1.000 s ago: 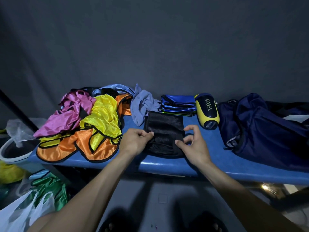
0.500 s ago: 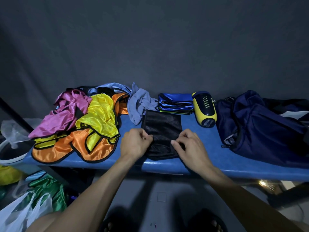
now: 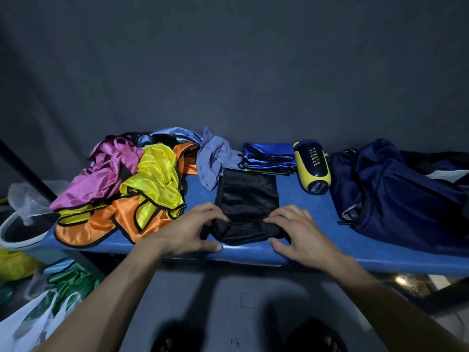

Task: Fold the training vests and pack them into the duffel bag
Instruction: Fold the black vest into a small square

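Two hands work one black vest (image 3: 247,196) lying near the front edge of the blue bench (image 3: 317,247): the left hand (image 3: 189,231) and right hand (image 3: 298,233) each pinch an end of its rolled near hem. One folded stack (image 3: 269,158) sits behind it. The loose pile (image 3: 127,189) on the left overlaps too much to count. One duffel bag (image 3: 396,189) is cut off at right.

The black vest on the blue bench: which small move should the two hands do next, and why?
Probably fold the near end away, over the flat part. The left hand and right hand each pinch the bunched near edge of the black vest, while its far half lies flat and unfolded on the bench.
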The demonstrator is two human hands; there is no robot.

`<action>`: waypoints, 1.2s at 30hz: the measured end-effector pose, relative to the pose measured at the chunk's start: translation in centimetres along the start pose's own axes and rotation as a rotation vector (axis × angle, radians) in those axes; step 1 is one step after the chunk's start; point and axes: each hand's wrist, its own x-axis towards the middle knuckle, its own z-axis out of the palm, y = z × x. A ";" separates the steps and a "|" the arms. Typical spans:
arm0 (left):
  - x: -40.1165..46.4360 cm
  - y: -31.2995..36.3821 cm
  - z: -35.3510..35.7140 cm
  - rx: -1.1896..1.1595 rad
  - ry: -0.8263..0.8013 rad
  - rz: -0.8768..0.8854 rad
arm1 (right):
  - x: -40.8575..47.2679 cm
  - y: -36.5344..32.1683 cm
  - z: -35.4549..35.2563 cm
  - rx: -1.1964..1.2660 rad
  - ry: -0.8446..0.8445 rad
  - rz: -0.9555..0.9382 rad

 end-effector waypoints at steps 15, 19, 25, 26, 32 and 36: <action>2.2 -0.2 1.8 -0.173 0.218 -0.128 | 0.2 -0.2 -0.1 0.373 0.041 0.226; 2.1 1.0 2.2 -0.254 0.233 -0.232 | 0.2 0.2 -0.1 0.719 0.026 0.378; 1.7 3.2 2.5 -0.405 0.315 -0.499 | 0.6 0.2 -0.9 0.850 -0.086 0.497; 1.8 3.5 2.3 -0.406 0.335 -0.532 | 0.8 0.0 -0.9 0.854 -0.092 0.514; 2.8 4.4 1.5 -0.090 0.294 -0.611 | 2.7 -0.3 -0.2 0.789 -0.066 0.636; 2.9 4.1 1.6 0.107 0.274 -0.569 | 3.3 -0.7 -0.4 0.717 -0.085 0.673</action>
